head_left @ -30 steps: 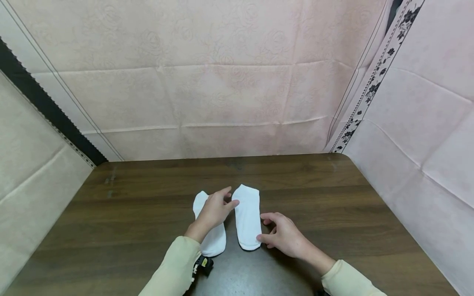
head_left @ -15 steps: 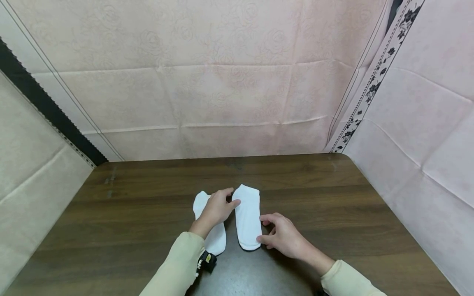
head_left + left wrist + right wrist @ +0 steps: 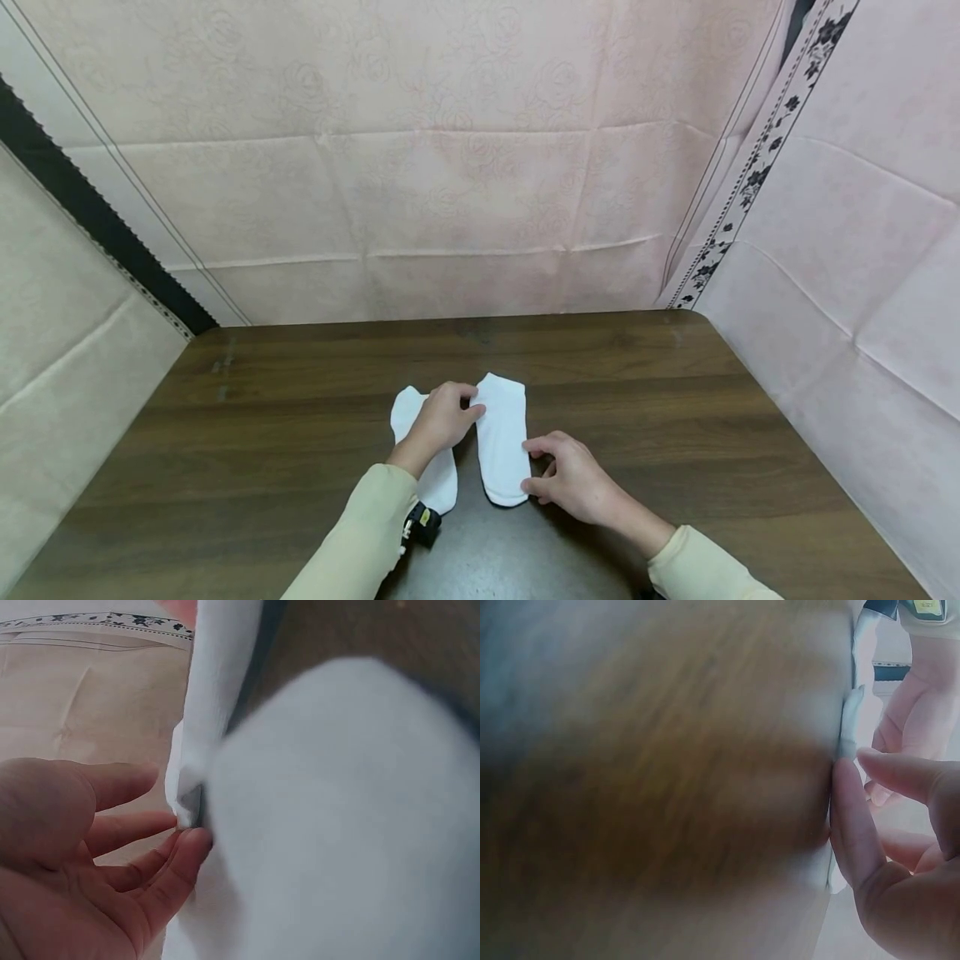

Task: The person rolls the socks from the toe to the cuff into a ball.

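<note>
Two white socks lay side by side mid-worktop (image 3: 637, 375), with bare wood all round and pink sheeting walling the far and side edges. The left hand (image 3: 438, 419) pinched the right sock (image 3: 501, 433) at its left edge, resting over the left sock (image 3: 431, 479). The right hand (image 3: 573, 479) pinched the right sock's near right edge.

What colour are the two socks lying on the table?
Both socks are plain white with no pattern, lying on the dark brown wooden table. The head view shows this best.
</note>
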`<control>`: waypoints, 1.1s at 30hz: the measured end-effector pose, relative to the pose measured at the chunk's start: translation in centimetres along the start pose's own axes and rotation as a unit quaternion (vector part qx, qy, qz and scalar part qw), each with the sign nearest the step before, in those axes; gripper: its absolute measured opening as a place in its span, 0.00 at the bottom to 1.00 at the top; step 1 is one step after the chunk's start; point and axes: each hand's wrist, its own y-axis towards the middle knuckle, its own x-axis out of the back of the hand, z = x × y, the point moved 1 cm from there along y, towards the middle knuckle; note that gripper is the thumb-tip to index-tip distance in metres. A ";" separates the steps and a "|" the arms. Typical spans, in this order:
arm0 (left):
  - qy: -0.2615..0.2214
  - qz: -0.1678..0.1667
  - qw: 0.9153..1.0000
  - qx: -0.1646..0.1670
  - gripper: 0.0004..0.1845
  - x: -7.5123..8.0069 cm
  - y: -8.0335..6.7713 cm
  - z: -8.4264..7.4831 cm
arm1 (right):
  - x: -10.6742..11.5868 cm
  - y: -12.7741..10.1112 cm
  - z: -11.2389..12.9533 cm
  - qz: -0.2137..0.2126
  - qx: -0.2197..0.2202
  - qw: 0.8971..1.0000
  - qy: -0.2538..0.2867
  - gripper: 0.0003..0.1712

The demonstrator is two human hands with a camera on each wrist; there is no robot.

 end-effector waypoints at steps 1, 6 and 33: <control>0.001 0.001 1.000 0.001 0.20 0.0 0.0 0.0 | 0.0 0.0 0.0 0.000 0.002 1.000 0.000 0.26; 0.006 0.005 1.000 0.004 0.20 0.0 0.1 0.1 | 0.0 -0.1 0.1 0.005 0.011 1.000 -0.006 0.23; -0.014 0.044 0.999 0.007 0.20 0.0 -0.2 -0.3 | -0.2 0.1 0.0 0.025 0.020 0.999 -0.009 0.10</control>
